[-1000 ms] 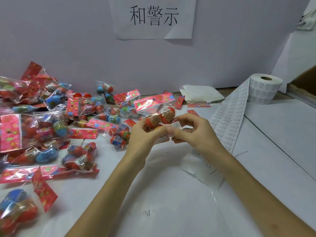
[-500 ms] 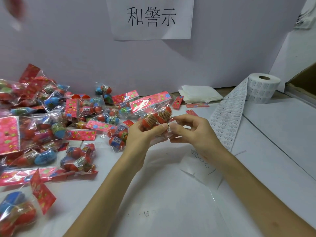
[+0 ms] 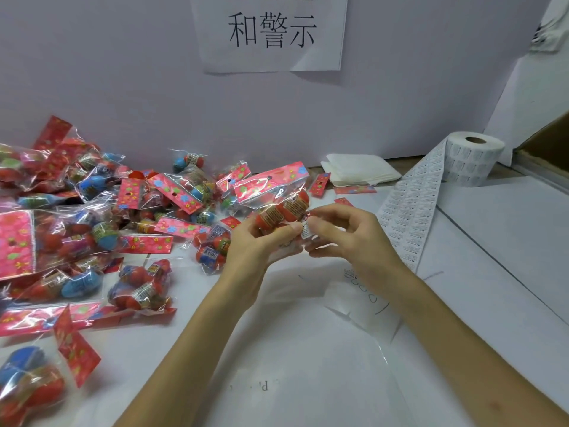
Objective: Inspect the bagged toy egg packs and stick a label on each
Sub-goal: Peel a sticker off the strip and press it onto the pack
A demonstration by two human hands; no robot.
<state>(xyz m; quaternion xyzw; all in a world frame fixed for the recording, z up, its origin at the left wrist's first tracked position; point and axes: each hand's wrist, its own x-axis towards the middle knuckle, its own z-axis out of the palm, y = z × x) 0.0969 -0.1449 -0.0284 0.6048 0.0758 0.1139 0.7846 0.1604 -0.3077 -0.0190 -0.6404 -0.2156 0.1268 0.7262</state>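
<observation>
Red-egg pack [image 3: 278, 206] held above the tabletop [image 3: 308, 349], gripped in the left hand [image 3: 257, 248]; right hand [image 3: 354, 241] pinches a white label [image 3: 305, 230] against its lower edge; other packs [image 3: 92, 217] heaped left; label roll [image 3: 474, 158] far right.

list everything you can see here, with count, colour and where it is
held egg pack: one, red eggs in clear bag, pink header, above table centre
label: one, white, between the hands' fingertips
loose egg packs: many, red and blue eggs, heaped on table's left
label roll: one, white, far right, strip running toward hands
folded sheets: small stack, white, by back wall
sign: one, white, black characters, on wall
table: one, white
left hand: grips held egg pack
right hand: pinches label
</observation>
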